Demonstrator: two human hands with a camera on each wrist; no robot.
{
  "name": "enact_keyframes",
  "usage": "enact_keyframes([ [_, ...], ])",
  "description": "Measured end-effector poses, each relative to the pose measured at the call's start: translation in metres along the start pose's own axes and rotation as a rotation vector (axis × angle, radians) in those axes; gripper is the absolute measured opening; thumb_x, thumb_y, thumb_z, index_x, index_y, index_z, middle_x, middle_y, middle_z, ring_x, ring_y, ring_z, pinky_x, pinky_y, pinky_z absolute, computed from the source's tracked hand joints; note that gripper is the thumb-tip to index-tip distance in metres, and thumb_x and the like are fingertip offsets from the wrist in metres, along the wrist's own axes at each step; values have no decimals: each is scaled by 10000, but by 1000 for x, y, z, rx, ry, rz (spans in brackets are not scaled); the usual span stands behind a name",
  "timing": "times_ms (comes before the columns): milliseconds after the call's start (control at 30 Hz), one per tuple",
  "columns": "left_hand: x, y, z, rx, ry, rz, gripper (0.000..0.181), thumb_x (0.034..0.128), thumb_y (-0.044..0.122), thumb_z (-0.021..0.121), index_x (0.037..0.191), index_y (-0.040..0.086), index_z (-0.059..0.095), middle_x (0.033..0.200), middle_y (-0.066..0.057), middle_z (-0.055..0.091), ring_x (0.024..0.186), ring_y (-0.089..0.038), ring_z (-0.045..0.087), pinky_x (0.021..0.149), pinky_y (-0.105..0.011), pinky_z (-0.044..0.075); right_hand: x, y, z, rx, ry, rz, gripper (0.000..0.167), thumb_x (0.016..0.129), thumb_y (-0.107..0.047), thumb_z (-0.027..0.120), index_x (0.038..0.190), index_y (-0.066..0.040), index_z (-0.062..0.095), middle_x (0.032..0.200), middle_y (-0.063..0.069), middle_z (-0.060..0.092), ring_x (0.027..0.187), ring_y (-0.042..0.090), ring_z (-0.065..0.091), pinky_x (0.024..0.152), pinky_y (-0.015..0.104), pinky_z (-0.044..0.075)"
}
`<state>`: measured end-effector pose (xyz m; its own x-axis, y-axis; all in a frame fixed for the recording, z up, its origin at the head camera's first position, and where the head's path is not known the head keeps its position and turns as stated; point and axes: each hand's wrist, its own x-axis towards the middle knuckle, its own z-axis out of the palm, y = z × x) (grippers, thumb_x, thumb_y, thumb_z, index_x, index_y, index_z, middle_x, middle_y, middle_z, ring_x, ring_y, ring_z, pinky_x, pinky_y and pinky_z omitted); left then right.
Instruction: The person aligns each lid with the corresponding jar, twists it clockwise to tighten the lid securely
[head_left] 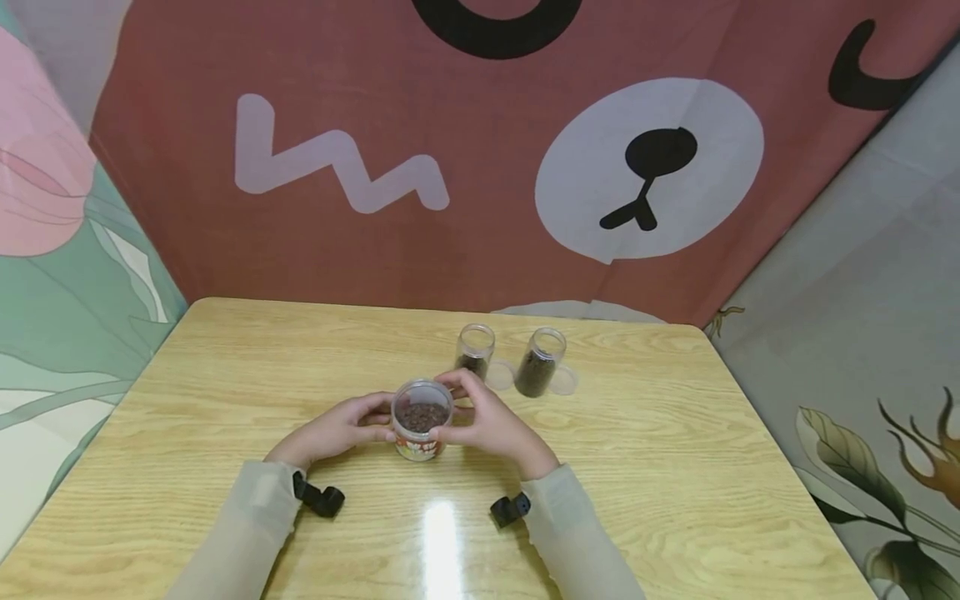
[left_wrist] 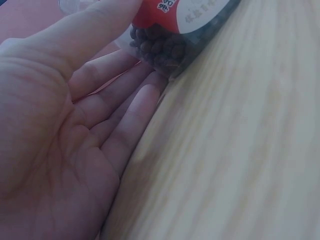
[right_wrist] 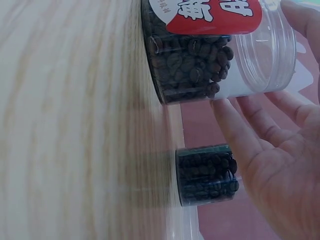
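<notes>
An open clear jar [head_left: 422, 417] with a red label and dark brown beans inside stands on the table between both hands. The left hand [head_left: 337, 429] holds its left side, thumb in front and fingers behind. On the other side the right hand [head_left: 495, 425] has its thumb at the front near the rim and its fingers around the back. In the left wrist view, the left hand [left_wrist: 75, 125] has its fingers against the jar [left_wrist: 160, 45] low down. The right wrist view shows the right hand [right_wrist: 280, 150] touching the jar [right_wrist: 200, 65] with its fingertips.
Behind the right hand stand two clear open jars of dark beans, one [head_left: 474, 354] partly hidden by the hand and one [head_left: 536, 371] further right. Beside them lie two clear round lids [head_left: 500, 375] [head_left: 564, 381]. A printed cloth [head_left: 375, 250] hangs behind the wooden table [head_left: 675, 467].
</notes>
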<state>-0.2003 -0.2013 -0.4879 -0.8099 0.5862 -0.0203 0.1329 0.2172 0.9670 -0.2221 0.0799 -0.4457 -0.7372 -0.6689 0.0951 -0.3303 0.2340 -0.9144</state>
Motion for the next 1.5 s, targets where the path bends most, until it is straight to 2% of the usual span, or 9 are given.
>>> enact_keyframes([
  [333, 0, 0, 0, -7, -4, 6, 608, 994, 201, 674, 1497, -39, 429, 1482, -253, 481, 1320, -387, 528, 1057, -304, 477, -1, -1, 2, -10, 29, -3, 608, 873, -143, 822, 1377, -141, 482, 1319, 28, 546, 1200, 248, 533, 1008, 366, 527],
  [567, 0, -1, -1, -3, 0, -4, 622, 988, 229, 682, 1503, -14, 434, 1483, -229, 488, 1323, -380, 528, 1063, -315, 482, 0, -2, 5, -4, 45, 20, 605, 859, -157, 839, 1352, -158, 489, 1323, 5, 549, 1211, 233, 537, 1006, 350, 528],
  [800, 0, 0, 0, -5, -1, -5, 616, 988, 239, 683, 1503, 2, 441, 1491, -221, 482, 1328, -378, 523, 1055, -298, 484, -1, 2, 0, -10, 5, 12, 756, 859, -139, 839, 1496, -119, 434, 1393, 20, 492, 1253, 211, 503, 1048, 331, 502],
  [900, 0, 1, 0, -11, -1, -5, 613, 984, 237, 687, 1502, 15, 447, 1487, -209, 490, 1328, -371, 525, 1052, -291, 485, -1, 2, -1, -39, -2, -1, 772, 864, -139, 832, 1521, -119, 427, 1408, 44, 462, 1258, 220, 497, 1037, 322, 509],
  [1100, 0, 2, 0, -17, -3, 2, 572, 983, 222, 689, 1480, 33, 478, 1473, -186, 509, 1331, -370, 522, 1045, -291, 490, 0, -1, 2, -29, 12, -21, 722, 859, -118, 831, 1483, -127, 469, 1386, 111, 454, 1242, 281, 504, 1017, 337, 527],
  [1500, -1, 3, 1, -12, 8, -21, 632, 981, 254, 692, 1512, 24, 438, 1492, -198, 489, 1335, -358, 522, 1065, -324, 484, 1, -9, 7, -8, 58, 5, 634, 837, -112, 848, 1345, -70, 471, 1337, 95, 529, 1205, 287, 540, 999, 391, 540],
])
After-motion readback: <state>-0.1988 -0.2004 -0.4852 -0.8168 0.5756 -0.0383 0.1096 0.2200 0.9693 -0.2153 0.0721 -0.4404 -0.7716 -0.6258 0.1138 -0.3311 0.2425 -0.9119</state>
